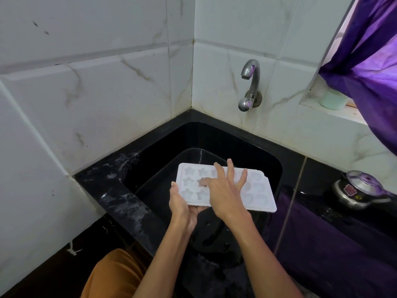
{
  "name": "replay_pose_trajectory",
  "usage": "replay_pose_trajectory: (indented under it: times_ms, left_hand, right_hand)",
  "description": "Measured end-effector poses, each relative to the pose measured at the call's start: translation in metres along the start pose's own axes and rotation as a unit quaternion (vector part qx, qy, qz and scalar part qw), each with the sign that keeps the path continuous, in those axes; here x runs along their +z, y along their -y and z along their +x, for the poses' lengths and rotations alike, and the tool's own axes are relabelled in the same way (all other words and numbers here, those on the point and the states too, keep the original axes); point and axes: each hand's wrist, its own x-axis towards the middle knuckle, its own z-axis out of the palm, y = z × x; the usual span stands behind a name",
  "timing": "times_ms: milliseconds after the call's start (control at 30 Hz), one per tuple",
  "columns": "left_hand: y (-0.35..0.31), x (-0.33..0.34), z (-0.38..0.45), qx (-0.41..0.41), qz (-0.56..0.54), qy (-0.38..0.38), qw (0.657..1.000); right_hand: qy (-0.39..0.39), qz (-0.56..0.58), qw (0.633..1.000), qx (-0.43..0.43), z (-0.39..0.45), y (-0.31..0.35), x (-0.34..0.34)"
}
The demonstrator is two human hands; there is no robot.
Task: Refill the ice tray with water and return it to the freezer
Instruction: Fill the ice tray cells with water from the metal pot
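A: Over the black sink [268,168] right now, white ice tray [261,197] held level above the basin, star moulds on the left, rounder moulds on the right.

B: Carried from below at its near-left corner by the left hand [182,206], thumb up against the left edge, fingers curled under the near rim and mostly hidden there.

A: Laid on top, the right hand [225,193]. Fingers [231,168] straight and spread wide, reaching across the middle cells toward the far rim. Thumb angled left, tip pressed into a star cell in the middle row.

B: So, tray sandwiched: one hand beneath, one flat above. Tray's right half sticking out free past both.

A: Steel tap [249,82] on the tiled wall, up and behind the tray, spout not directly over it. Can't tell about any water in the cells.

B: Off right on the dark counter [311,175], a steel pressure cooker [361,190]. Purple curtain [369,61] above it.
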Motion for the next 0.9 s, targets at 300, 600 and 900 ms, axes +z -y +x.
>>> replay_pose_trajectory:
  times_ms: [300, 600, 900]
  left_hand:
    - [0.003, -0.001, -0.001, 0.006, 0.009, 0.006, 1.0]
    - [0.004, 0.001, -0.002, 0.008, 0.017, 0.008, 1.0]
    - [0.002, 0.001, -0.005, -0.002, 0.0, 0.006, 1.0]
  right_hand:
    - [0.002, -0.02, 1.0, -0.003, 0.0, 0.003, -0.006]
    - [0.013, -0.026, 1.0, -0.002, -0.001, 0.004, -0.005]
    - [-0.019, 0.013, 1.0, -0.022, 0.004, 0.014, -0.005]
